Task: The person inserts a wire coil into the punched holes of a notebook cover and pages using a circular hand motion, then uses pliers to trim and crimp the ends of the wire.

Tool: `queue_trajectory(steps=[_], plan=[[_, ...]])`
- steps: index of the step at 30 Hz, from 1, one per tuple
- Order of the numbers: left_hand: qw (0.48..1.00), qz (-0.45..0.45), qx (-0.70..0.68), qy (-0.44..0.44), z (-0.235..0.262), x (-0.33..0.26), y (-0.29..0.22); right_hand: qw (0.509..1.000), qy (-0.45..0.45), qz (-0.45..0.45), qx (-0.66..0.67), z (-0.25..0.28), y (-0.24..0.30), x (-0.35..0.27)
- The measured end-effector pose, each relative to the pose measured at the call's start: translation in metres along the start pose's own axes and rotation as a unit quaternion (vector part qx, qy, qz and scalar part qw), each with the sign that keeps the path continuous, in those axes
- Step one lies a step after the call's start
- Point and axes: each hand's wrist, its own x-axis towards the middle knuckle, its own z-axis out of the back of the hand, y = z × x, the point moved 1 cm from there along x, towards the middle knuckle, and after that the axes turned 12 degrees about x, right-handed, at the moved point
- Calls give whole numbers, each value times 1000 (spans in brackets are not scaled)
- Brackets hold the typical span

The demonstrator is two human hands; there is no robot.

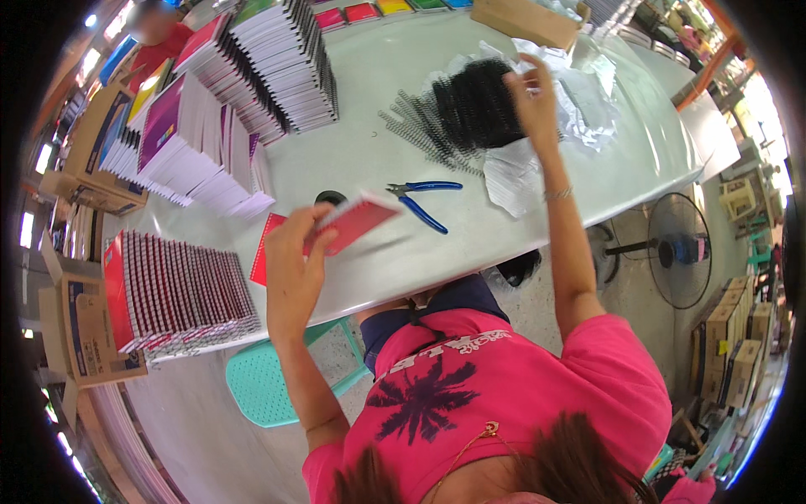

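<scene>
My left hand [295, 260] is closed on a small red-covered notebook [363, 225], tilted above the table's near edge and slightly blurred. Another red cover [265, 250] with holes along its edge lies partly behind that hand. At the far right, my right hand [535, 105] reaches to the edge of a heap of black spiral binding coils [478, 105], fingers bent and apart, with nothing visible between them. Crumpled white paper [514, 176] lies under and around the coils. Wire cutters [424, 202] with blue handles rest between the two hands, jaws toward the left.
Spiral-bound red notebooks [180, 290] stand in a row at the left. Behind them rise purple-covered stacks [189, 139] and tall bound stacks [285, 67]. A black ring-shaped object [331, 198] lies beyond my left hand. A green stool [264, 386] and a fan [678, 250] flank me.
</scene>
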Motion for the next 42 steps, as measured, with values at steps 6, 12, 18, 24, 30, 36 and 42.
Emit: queue_trajectory(steps=[6,12,18,24,30,36,42], plan=[[984,-22,176,32,-36,-33,3,984,67,-124,-112,71,-114,43],[955,-13,294,-27,-72,-45,11,982,47,-56,-176,45,-95,21],[968,34,223,-106,-90,-47,-1,951,151,-113,-246,38,-75,-13],[963,85,164,-198,-115,-39,-7,933,89,-135,-321,45,-97,-20],[938,84,202,-269,-123,-35,-3,954,75,-261,-128,51,-99,-13],[946,83,198,-244,-121,-37,-7,923,87,-177,-330,70,-132,-11],[946,72,180,-260,-123,-36,1,954,153,-193,-174,77,-152,-6]])
